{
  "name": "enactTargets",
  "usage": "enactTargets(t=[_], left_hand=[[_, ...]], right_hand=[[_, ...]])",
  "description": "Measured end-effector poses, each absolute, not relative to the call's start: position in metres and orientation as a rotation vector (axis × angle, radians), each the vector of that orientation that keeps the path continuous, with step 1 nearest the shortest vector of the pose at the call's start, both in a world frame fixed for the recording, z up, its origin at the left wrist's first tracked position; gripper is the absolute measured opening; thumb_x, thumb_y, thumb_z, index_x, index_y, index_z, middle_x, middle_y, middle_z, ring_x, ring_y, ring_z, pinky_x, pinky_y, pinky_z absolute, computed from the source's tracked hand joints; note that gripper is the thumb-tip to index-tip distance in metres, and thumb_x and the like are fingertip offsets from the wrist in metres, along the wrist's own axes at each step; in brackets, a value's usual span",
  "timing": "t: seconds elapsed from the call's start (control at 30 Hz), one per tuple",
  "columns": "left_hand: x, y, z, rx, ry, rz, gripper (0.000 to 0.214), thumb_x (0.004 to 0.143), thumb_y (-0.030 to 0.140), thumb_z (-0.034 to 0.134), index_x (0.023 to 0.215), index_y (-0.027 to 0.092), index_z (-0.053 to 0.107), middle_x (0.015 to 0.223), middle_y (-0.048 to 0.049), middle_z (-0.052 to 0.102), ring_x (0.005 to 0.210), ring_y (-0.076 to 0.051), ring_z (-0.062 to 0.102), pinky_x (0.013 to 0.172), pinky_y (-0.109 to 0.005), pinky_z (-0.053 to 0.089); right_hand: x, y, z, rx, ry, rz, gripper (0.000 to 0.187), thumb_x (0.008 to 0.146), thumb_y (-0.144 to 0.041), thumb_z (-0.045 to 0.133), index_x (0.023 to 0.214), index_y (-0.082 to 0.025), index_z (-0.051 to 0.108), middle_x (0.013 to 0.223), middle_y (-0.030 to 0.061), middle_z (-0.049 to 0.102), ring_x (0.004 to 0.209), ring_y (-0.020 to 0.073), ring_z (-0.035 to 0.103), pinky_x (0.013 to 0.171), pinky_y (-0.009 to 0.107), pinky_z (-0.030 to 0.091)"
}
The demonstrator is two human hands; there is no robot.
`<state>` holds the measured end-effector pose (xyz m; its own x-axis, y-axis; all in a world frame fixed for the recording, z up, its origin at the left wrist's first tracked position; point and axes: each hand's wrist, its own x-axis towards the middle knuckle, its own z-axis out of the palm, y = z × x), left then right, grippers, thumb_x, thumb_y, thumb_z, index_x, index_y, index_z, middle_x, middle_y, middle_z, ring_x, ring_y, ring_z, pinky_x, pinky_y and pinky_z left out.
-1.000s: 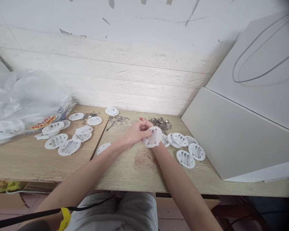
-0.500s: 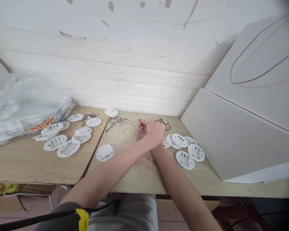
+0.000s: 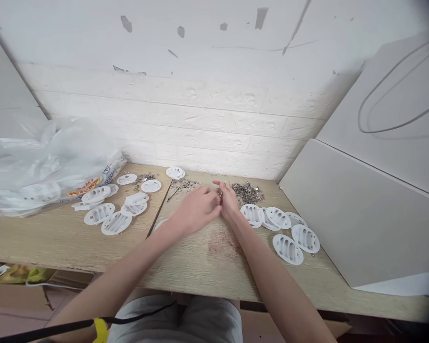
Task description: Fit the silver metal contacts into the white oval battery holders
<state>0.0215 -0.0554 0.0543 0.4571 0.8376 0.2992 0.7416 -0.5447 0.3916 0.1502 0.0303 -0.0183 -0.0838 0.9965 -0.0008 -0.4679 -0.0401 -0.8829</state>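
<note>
My left hand (image 3: 199, 209) is just left of my right hand, its fingers curled inward and their tips at the right hand's fingers. Whatever those fingertips pinch is too small to make out. My right hand (image 3: 229, 199) is closed around a thin metal tool (image 3: 225, 184) whose slim end sticks up past the fingers; its kind is unclear. Right behind that hand lies a heap of small metal pieces (image 3: 248, 192). Round white plastic covers with slots and metal contacts (image 3: 288, 249) lie to its right. A white disc (image 3: 159, 224) is mostly hidden by my left forearm.
More white discs (image 3: 116, 223) lie on the left of the wooden table (image 3: 189, 259). A clear plastic bag (image 3: 57, 157) of discs stands behind them. A thin stick-like tool (image 3: 173, 193) rests near loose metal bits (image 3: 186, 183). A grey panel (image 3: 361, 209) bounds the right side.
My left hand has moved left, off the top of my right hand, uncovering the metal heap. My left forearm now covers most of the near white disc. The view has shifted slightly.
</note>
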Motion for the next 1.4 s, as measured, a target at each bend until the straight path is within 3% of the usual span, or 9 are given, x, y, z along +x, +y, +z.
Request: enactTargets(t=[0.13,0.27,0.43,0.6,0.8,1.0,1.07,1.2,1.4], left_hand=[[-0.053,-0.069,0.044,2.376,1.406,0.373,0.038,0.081,0.046,0.057,0.111,0.023,0.06,0.108,-0.0063,0.052,0.103,-0.024,0.051,0.09,-0.037,0.041],[-0.088,-0.075,0.027,2.325,1.375,0.24,0.053,0.068,0.045,0.071,0.116,0.027,0.059,0.113,-0.0052,0.052,0.106,-0.025,0.051,0.09,-0.034,0.041],[-0.088,-0.071,0.017,2.33,1.293,0.317,0.032,0.077,0.026,0.061,0.109,0.025,0.061,0.11,-0.004,0.056,0.103,-0.021,0.054,0.089,-0.032,0.041],[-0.065,-0.05,0.03,2.189,1.053,0.619,0.031,0.081,0.029,0.06,0.111,0.024,0.062,0.113,-0.0049,0.06,0.098,-0.019,0.056,0.088,-0.033,0.044],[-0.021,-0.02,0.037,1.421,0.715,1.045,0.03,0.077,0.027,0.067,0.106,0.02,0.064,0.115,-0.0088,0.064,0.105,-0.022,0.058,0.086,-0.032,0.047],[-0.008,-0.005,0.008,0.815,0.613,1.088,0.024,0.074,0.017,0.067,0.098,0.018,0.064,0.1,-0.0079,0.067,0.085,-0.019,0.065,0.078,-0.036,0.055],[-0.01,-0.003,0.002,0.733,0.645,1.063,0.017,0.08,0.026,0.063,0.094,0.017,0.063,0.098,-0.008,0.067,0.082,-0.018,0.065,0.075,-0.037,0.057],[-0.012,-0.003,-0.003,0.678,0.667,1.035,0.028,0.087,0.042,0.055,0.092,0.016,0.063,0.099,-0.009,0.067,0.082,-0.018,0.065,0.07,-0.035,0.057],[-0.014,-0.002,-0.007,0.822,0.685,1.016,0.018,0.072,0.019,0.071,0.09,0.013,0.068,0.096,-0.0097,0.069,0.082,-0.017,0.064,0.071,-0.028,0.055]], right_hand=[[0.152,0.02,-0.007,-1.011,-1.292,1.006,0.023,0.083,-0.045,0.06,0.089,-0.023,0.064,0.055,-0.0035,0.055,0.045,0.0094,0.044,0.045,0.021,0.03],[0.153,0.011,-0.002,-1.374,-1.544,0.526,0.013,0.08,-0.023,0.065,0.068,-0.021,0.059,0.068,0.0017,0.054,0.063,0.0135,0.05,0.058,0.024,0.033],[0.159,0.011,-0.008,-1.67,-1.601,0.31,0.012,0.078,-0.007,0.059,0.072,-0.018,0.058,0.096,0.0109,0.053,0.078,0.0175,0.057,0.067,0.029,0.039],[0.163,0.015,-0.009,-2.004,-1.738,0.084,0.021,0.083,0.0,0.046,0.088,-0.012,0.062,0.111,0.0177,0.05,0.085,0.0207,0.062,0.072,0.032,0.044],[0.16,0.016,-0.001,-2.297,-1.976,-0.039,0.035,0.088,-0.003,0.033,0.113,-0.011,0.057,0.116,0.0184,0.049,0.094,0.0233,0.064,0.073,0.031,0.048],[0.162,0.014,-0.001,-2.245,-1.988,-0.102,0.033,0.088,-0.005,0.035,0.112,-0.013,0.056,0.115,0.017,0.052,0.092,0.0233,0.065,0.07,0.029,0.047],[0.162,0.014,-0.002,-2.199,-2.019,-0.078,0.032,0.088,-0.006,0.035,0.11,-0.014,0.057,0.112,0.0158,0.055,0.092,0.0234,0.064,0.07,0.029,0.046],[0.163,0.014,-0.004,-2.117,-2.062,-0.027,0.031,0.088,-0.007,0.037,0.109,-0.014,0.058,0.109,0.015,0.06,0.095,0.0242,0.063,0.072,0.029,0.044],[0.165,0.014,-0.003,-2.042,-2.05,-0.009,0.022,0.09,-0.017,0.043,0.093,-0.013,0.065,0.103,0.0149,0.062,0.09,0.0245,0.062,0.069,0.03,0.04]])
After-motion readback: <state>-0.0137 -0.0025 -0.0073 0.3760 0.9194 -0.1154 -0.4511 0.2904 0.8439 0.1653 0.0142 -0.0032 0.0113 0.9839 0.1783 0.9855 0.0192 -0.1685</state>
